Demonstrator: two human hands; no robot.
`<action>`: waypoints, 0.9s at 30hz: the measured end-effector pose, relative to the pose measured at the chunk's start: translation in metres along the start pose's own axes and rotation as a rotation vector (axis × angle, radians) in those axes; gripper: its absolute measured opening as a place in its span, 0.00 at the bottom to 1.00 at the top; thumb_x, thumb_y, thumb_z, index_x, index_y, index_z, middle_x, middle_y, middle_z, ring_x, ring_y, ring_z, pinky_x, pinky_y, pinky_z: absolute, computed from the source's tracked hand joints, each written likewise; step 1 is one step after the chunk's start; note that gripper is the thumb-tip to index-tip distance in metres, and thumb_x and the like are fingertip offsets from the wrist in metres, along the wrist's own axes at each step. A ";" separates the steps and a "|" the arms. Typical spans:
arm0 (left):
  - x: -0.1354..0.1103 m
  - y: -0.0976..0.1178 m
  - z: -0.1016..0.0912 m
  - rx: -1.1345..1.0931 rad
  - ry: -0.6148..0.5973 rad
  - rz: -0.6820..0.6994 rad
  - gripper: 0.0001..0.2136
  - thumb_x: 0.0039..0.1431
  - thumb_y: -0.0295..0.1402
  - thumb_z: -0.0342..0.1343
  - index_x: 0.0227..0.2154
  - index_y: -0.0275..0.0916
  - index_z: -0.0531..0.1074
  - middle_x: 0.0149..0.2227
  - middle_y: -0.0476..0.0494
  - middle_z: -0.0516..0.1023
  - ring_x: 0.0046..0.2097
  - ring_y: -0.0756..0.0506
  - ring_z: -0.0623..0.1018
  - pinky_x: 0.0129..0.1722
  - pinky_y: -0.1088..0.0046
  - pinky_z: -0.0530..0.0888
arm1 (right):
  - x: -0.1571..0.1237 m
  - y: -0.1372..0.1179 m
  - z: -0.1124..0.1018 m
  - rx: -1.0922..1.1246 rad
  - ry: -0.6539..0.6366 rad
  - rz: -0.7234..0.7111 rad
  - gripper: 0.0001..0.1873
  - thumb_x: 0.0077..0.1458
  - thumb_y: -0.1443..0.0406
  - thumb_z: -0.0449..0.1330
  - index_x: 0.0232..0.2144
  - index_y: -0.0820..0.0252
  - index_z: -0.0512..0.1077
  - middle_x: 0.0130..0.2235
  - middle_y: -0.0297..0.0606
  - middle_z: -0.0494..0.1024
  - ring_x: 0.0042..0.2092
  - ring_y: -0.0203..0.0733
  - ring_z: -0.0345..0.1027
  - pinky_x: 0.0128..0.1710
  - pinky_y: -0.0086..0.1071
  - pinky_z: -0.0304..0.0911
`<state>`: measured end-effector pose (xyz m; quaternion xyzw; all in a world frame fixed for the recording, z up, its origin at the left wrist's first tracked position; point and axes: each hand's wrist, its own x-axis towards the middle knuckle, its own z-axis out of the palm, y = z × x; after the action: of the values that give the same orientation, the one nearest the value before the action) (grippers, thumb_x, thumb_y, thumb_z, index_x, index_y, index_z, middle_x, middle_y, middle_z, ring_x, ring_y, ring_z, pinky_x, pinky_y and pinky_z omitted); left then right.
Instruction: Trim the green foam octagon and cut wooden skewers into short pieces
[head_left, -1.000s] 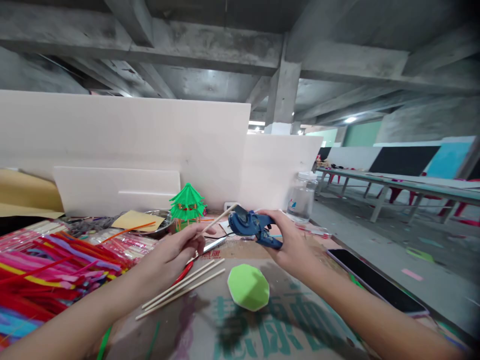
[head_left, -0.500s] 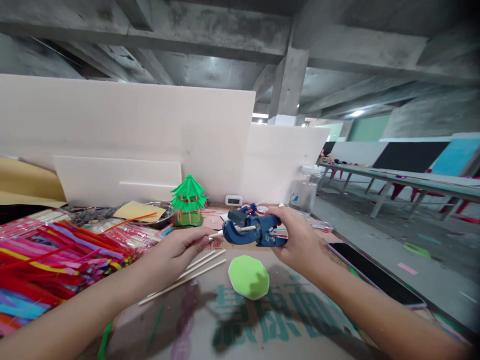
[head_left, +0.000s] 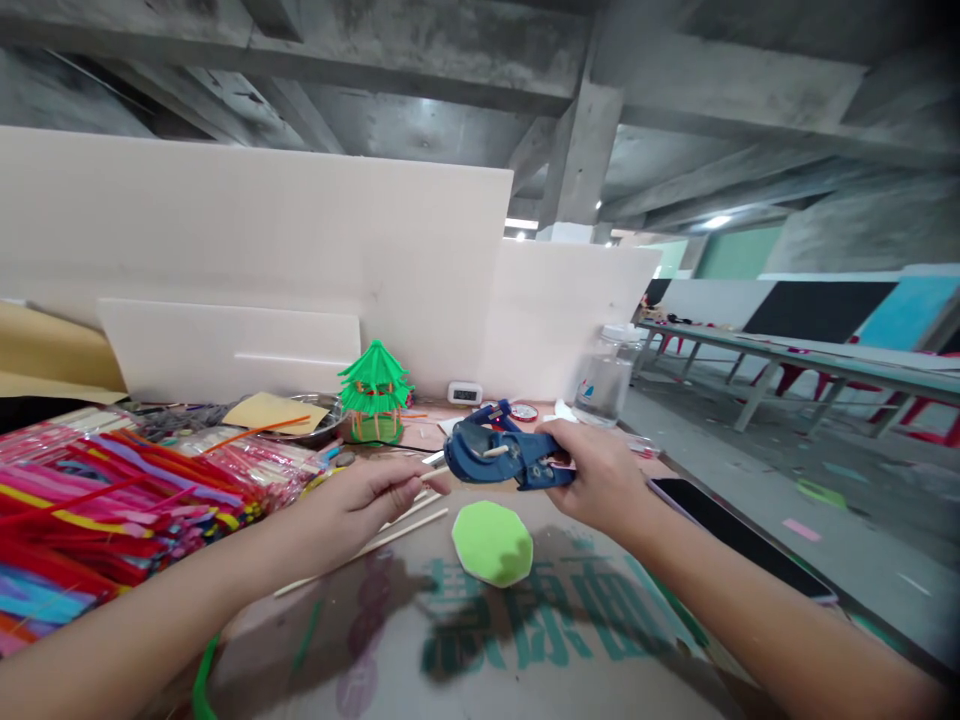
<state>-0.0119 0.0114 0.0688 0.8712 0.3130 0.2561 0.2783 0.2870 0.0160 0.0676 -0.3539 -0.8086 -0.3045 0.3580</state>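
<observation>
My right hand (head_left: 600,470) is closed round the handles of a blue pipe cutter (head_left: 480,455), held above the cardboard. A thin pale wooden stick (head_left: 495,452) passes through the cutter's curved jaw. Fingers of my left hand (head_left: 375,500) pinch this stick just left of the jaw. Several similar wooden sticks (head_left: 405,530) lie beneath my left hand. Below the cutter, a light green octagonal piece (head_left: 493,543) with a white edge rests flat on the printed cardboard (head_left: 570,660).
Colourful pipe cleaners (head_left: 112,520) are heaped at left. A small green pagoda model (head_left: 376,393) stands behind, near a white digital clock (head_left: 465,393), a blue glue gun (head_left: 495,412) and a clear water bottle (head_left: 604,375). A phone (head_left: 739,535) lies at right. White boards (head_left: 300,240) stand behind.
The cutter's jaws have closed further on the stick, and its handles sit closer together in my right hand. The whole view has shifted slightly.
</observation>
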 end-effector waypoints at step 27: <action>-0.008 -0.010 0.008 0.334 -0.319 -0.232 0.10 0.52 0.41 0.58 0.36 0.46 0.77 0.32 0.49 0.79 0.33 0.45 0.76 0.31 0.74 0.66 | 0.004 0.003 0.012 0.081 -0.203 0.364 0.19 0.47 0.65 0.60 0.44 0.58 0.68 0.39 0.43 0.78 0.37 0.50 0.72 0.33 0.36 0.64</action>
<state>-0.0162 0.0091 0.0543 0.8927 0.4012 0.0265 0.2038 0.2825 0.0280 0.0648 -0.5083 -0.7749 -0.1649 0.3377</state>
